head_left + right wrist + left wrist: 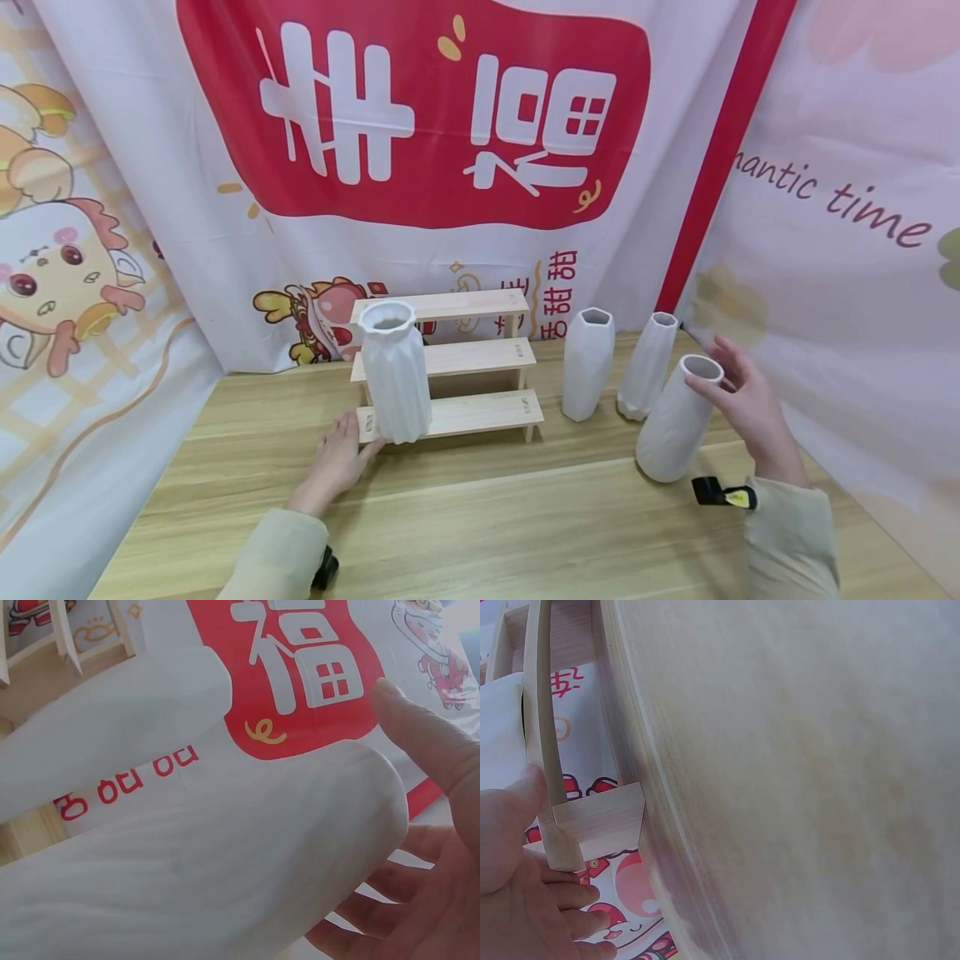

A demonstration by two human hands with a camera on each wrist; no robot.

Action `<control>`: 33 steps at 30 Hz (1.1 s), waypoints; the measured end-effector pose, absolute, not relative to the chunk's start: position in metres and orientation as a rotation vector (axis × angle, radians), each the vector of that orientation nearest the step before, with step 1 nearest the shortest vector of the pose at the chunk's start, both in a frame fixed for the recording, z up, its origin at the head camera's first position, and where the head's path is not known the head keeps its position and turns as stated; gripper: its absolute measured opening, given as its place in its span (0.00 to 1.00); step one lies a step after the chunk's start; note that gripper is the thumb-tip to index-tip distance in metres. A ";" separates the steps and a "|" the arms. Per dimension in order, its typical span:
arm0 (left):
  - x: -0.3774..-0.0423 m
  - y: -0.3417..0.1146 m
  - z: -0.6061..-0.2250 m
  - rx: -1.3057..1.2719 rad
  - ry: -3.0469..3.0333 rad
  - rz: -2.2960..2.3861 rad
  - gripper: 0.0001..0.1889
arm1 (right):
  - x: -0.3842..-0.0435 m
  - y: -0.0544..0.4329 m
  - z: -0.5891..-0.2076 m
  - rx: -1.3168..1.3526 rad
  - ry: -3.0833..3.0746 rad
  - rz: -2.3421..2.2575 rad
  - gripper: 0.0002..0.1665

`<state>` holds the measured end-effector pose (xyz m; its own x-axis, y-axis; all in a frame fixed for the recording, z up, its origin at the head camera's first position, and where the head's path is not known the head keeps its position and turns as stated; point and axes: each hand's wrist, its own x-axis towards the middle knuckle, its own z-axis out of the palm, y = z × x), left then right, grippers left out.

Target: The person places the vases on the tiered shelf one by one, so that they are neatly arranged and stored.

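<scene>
Reference landmark: stepped wooden stand (pixel 480 414), positioned on the counter (pixel 480 533).

Left hand (pixel 335 460): located at the left end of the stand's lowest step. The forearm, in a pale sleeve (pixel 281 550), extends toward the stand from its front left. The thumb lies against the step's front edge; the four fingers are extended and slightly spread beside the step's end. The hand is wide and touches the stand.

Right hand (pixel 750 408): located to the right of the stand, at the rim of the textured vase (pixel 675 429). The forearm is raised, with the wrist to the right of the vase. Thumb and fingers are parted widely, with the vase's upper end between them. Firm contact cannot be confirmed.

Vase positions: the textured vase is front right of the stand; the fluted vase (pixel 397 383) is upright on the left part of its lowest step; the faceted vase (pixel 587 367) is just right of the stand; the slim vase (pixel 647 367) is farther right.
</scene>
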<state>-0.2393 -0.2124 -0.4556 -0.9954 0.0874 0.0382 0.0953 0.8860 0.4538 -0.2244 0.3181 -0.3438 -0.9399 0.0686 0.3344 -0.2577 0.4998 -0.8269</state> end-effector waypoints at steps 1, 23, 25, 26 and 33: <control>-0.239 -0.213 -0.456 -0.146 -3.035 -0.733 0.41 | -0.224 0.319 -0.345 0.163 -2.425 1.423 0.46; -0.239 -0.212 -0.455 -0.137 -3.041 -0.737 0.41 | -0.225 0.320 -0.358 0.153 -2.382 1.443 0.38; -0.239 -0.213 -0.456 -0.144 -3.035 -0.733 0.41 | -0.225 0.320 -0.358 0.153 -2.376 1.439 0.37; -0.239 -0.213 -0.456 -0.147 -3.031 -0.735 0.41 | -0.226 0.320 -0.358 0.153 -2.373 1.438 0.37; -0.239 -0.213 -0.456 -0.156 -3.018 -0.739 0.41 | -0.226 0.320 -0.358 0.136 -2.353 1.459 0.36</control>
<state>-0.2388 -0.2133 -0.4564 -0.9945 0.0902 0.0533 0.1046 0.8822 0.4591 -0.2264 0.3197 -0.3581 -0.9279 0.1096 0.3565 -0.2706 0.4597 -0.8458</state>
